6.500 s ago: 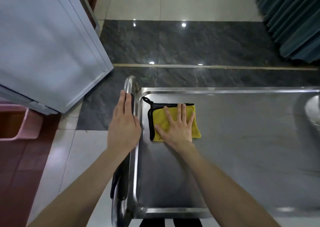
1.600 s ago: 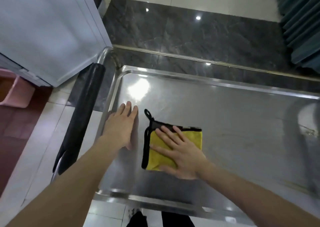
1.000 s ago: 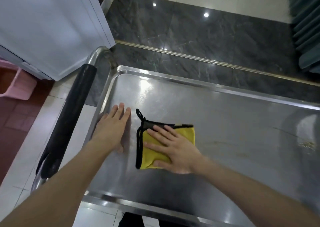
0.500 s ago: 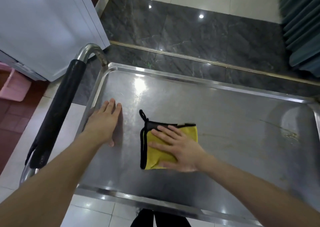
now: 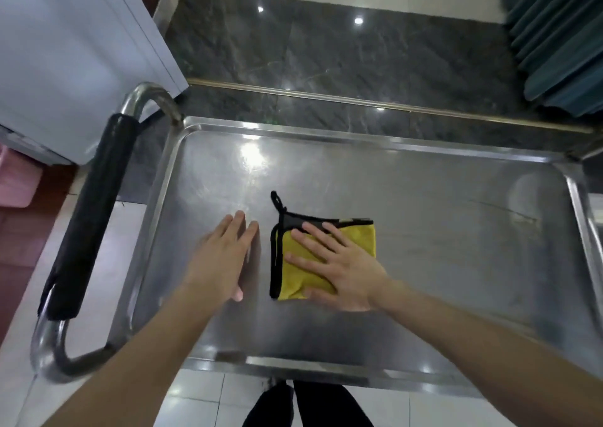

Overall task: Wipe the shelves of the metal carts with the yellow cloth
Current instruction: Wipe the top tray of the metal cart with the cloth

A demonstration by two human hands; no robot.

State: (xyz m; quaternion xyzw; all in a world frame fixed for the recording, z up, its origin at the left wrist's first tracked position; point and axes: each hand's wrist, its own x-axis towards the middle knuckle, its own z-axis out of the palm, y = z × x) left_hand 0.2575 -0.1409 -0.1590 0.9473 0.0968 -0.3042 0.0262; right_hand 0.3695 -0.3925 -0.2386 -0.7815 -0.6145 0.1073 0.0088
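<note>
The folded yellow cloth (image 5: 359, 240), edged in black with a hanging loop, lies flat on the top shelf of the metal cart (image 5: 440, 231), left of the middle. My right hand (image 5: 336, 266) presses on it with straight, spread fingers and covers most of its near half. My left hand (image 5: 222, 257) rests flat on the bare steel just left of the cloth, fingers together and pointing away from me. A small gap separates the two hands.
The cart's push handle with a black grip (image 5: 88, 218) runs along its left side. A pale blue cabinet (image 5: 65, 51) stands at the far left, a pink bin (image 5: 16, 178) beside it. Teal curtains (image 5: 561, 35) hang at the far right. Glossy tile floor surrounds the cart.
My right hand has slid the cloth to the right and toward the shelf's middle. My left hand moved from the left rim inward onto the steel beside the cloth.
</note>
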